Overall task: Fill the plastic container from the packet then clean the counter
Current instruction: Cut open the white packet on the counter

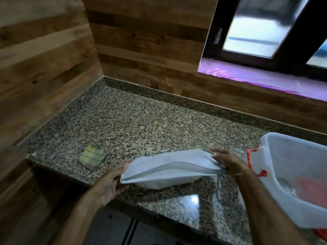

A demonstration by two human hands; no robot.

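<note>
A white packet (pixel 168 169) lies lengthwise just above the speckled granite counter (pixel 134 124), held at both ends. My left hand (pixel 109 184) grips its left end near the counter's front edge. My right hand (pixel 228 160) holds its right end, fingers spread over the top. A translucent plastic container (pixel 290 174) with red clips stands open at the right, just beyond my right hand, with something reddish showing through its wall. A small yellow-green folded cloth (pixel 92 156) lies on the counter to the left of the packet.
Wood-panelled walls close the counter at the back and left. A window with a purple-lined sill (pixel 256 78) is at the upper right. The counter's front edge runs diagonally below my hands, with dark floor beneath.
</note>
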